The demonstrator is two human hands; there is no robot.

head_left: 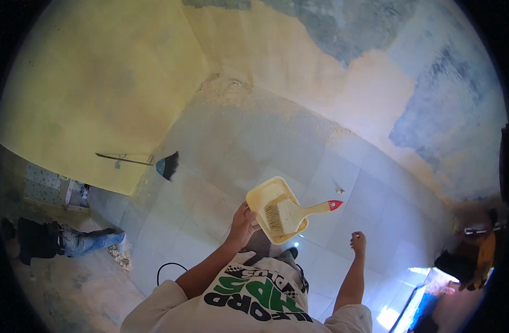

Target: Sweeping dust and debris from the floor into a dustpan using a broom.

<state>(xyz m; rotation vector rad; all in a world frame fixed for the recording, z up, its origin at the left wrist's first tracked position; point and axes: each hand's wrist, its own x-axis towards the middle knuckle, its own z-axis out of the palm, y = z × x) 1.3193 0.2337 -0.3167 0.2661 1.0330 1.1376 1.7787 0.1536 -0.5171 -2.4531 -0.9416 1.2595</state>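
L hand, just below centre of the frame, is clamped on the near edge of a shallow yellowish paint tray, thumb over the rim, fingers under it. Tray is held up off the floor, roughly level, w/ one corner toward the hand. A wide flat paintbrush lies across the tray: bristles inside it on the L side, pale handle sticking out over the R rim, red tip pointing to the R of the frame.

R hand, lower R of centre, holds nothing; fingers curled loosely together, well apart from the tray and brush, arm hanging down.

Below both arms, at the bottom edge: the person's white t-shirt w/ green and black print. A dark shoe shows just under the tray.

Floor of pale grey tiles fills the centre. A black cable loops on it at lower L of the shirt. A broom w/ dark bristles leans at centre L against a yellow wall. Upper R wall is patchy, blue-grey and cream. Far L edge: another person's legs in jeans. Lower R edge: cluttered stuff, too blurred to tell.
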